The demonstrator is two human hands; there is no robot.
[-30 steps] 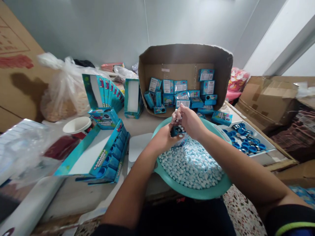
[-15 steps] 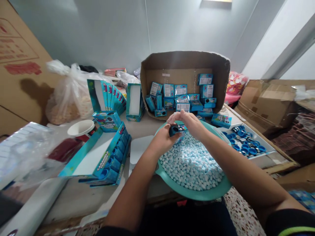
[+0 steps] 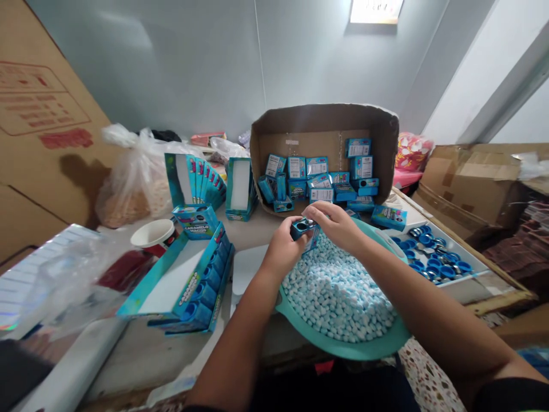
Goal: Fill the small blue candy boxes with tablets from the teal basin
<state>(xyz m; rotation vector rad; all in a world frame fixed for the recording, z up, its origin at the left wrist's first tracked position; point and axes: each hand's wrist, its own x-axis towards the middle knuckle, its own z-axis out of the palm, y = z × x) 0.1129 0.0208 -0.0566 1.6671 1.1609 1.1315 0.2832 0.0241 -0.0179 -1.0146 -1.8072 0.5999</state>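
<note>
My left hand (image 3: pixel 283 243) is wrapped round a small blue candy box (image 3: pixel 305 227), tilted above the near-left part of a teal basin (image 3: pixel 338 348). A round hole shows in the end of the box. At the box's far end, my right hand (image 3: pixel 332 224) has its fingers closed together against the opening; a whitish bit shows at the fingertips, too small to name surely. Pale blue and white candies (image 3: pixel 343 297) fill the basin below both hands.
Behind the basin, a cardboard carton (image 3: pixel 323 123) lies open with several blue boxes. To the right, a white tray (image 3: pixel 467 280) carries blue round caps. Left stands a display box (image 3: pixel 171 280), a white cup (image 3: pixel 152 234) and plastic bags (image 3: pixel 128 177).
My right hand has gone from flat and outstretched over the box to fingers curled in at its opening. My left hand keeps its hold. The whole view has shifted slightly.
</note>
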